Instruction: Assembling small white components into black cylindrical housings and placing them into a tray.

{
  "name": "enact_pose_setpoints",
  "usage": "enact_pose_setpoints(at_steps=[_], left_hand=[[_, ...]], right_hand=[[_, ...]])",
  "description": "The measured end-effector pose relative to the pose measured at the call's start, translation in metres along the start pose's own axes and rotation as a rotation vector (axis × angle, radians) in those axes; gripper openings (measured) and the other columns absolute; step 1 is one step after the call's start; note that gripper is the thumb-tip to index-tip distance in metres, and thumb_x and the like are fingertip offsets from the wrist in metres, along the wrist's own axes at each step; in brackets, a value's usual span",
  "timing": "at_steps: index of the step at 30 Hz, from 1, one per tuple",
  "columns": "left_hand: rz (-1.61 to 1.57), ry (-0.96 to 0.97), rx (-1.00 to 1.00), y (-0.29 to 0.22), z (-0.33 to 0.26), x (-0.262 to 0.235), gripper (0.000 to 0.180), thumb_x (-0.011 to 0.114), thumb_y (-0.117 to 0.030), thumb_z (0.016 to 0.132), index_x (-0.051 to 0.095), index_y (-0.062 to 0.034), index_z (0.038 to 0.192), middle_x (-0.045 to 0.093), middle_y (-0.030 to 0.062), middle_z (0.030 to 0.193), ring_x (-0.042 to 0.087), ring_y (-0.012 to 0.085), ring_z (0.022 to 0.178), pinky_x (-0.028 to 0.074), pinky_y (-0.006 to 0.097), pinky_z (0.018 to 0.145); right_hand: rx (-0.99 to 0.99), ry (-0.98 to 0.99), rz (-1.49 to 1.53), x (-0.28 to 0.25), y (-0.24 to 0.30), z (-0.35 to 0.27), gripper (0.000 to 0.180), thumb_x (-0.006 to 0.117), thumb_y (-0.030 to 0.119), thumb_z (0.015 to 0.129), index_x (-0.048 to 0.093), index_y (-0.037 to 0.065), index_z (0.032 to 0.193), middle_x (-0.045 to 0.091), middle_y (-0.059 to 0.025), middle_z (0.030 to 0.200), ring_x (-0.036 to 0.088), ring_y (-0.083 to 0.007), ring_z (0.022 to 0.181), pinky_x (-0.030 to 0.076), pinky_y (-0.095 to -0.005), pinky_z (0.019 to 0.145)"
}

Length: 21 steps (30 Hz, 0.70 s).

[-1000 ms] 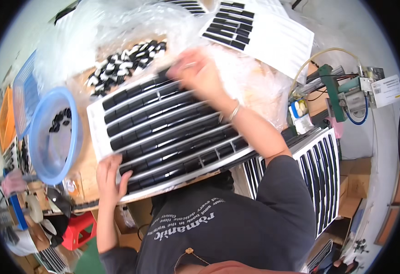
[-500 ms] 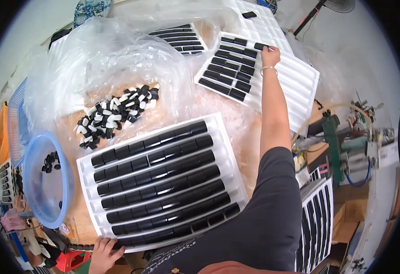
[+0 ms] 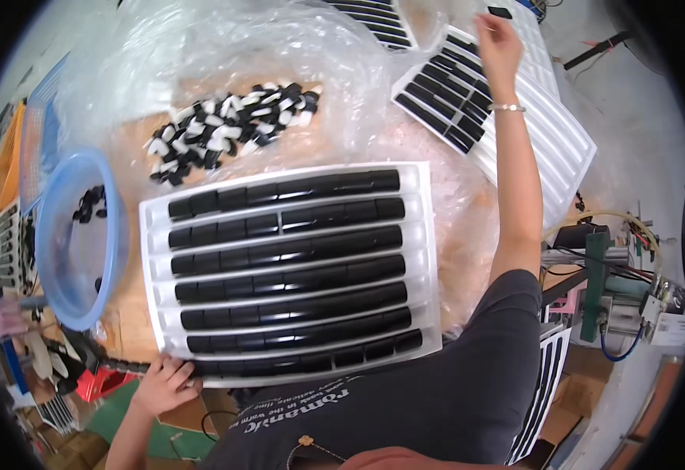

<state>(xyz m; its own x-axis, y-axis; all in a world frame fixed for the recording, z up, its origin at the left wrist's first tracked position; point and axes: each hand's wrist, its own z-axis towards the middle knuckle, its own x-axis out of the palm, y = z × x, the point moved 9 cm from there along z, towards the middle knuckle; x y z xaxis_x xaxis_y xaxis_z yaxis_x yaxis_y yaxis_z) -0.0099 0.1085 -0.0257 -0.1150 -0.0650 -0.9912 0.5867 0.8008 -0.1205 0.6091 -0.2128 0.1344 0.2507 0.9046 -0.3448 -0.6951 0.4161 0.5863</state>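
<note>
Two trays in play: our left hand point(image 3: 164, 384) pins the full white tray point(image 3: 292, 270) by its near corner, fingers flat, on the worktop. Right hand point(image 3: 497, 43) reaches to the far tray point(image 3: 507, 110), fingers loosely curled, gripping nothing. Recommend: keep near tray level w/ steady pressure.

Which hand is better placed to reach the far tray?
Right. The right hand is stretched out over the far tray; the left hand rests on the near tray's lower corner, far from it.
</note>
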Motion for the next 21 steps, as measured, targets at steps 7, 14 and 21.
enact_pose_setpoints(at_steps=[7, 14, 21], left_hand=[[-0.167, -0.103, -0.234, 0.006, -0.030, 0.000, 0.025, 0.068, -0.010, 0.068, 0.056, -0.0107, 0.090, 0.054, 0.0164, 0.106, 0.054, 0.0358, 0.094, 0.047, 0.045, 0.078], [-0.556, -0.474, -0.660, 0.020, -0.066, 0.020, 0.054, 0.067, 0.002, 0.073, 0.046, -0.0033, 0.122, 0.056, 0.0197, 0.117, 0.053, 0.0372, 0.106, 0.041, 0.042, 0.094], [-0.636, -0.930, -0.779, 0.016, -0.071, 0.001, 0.045, 0.070, 0.007, 0.069, 0.055, 0.0020, 0.112, 0.058, 0.0160, 0.103, 0.057, 0.0225, 0.097, 0.044, 0.030, 0.085]], right_hand=[[-0.442, 1.132, 0.029, 0.241, 0.158, -0.217, 0.023, 0.069, 0.015, 0.078, 0.065, 0.003, 0.097, 0.066, -0.0136, 0.089, 0.063, -0.0287, 0.079, 0.050, -0.0356, 0.073], [-0.363, 1.054, -0.174, 0.297, 0.156, -0.256, 0.027, 0.071, 0.014, 0.071, 0.059, 0.004, 0.093, 0.060, -0.0147, 0.095, 0.058, -0.0299, 0.093, 0.046, -0.0379, 0.082], [-0.119, 0.627, 0.126, 0.224, 0.190, -0.227, 0.021, 0.067, 0.012, 0.084, 0.061, 0.001, 0.100, 0.067, -0.0075, 0.085, 0.064, -0.0141, 0.078, 0.050, -0.0281, 0.069]])
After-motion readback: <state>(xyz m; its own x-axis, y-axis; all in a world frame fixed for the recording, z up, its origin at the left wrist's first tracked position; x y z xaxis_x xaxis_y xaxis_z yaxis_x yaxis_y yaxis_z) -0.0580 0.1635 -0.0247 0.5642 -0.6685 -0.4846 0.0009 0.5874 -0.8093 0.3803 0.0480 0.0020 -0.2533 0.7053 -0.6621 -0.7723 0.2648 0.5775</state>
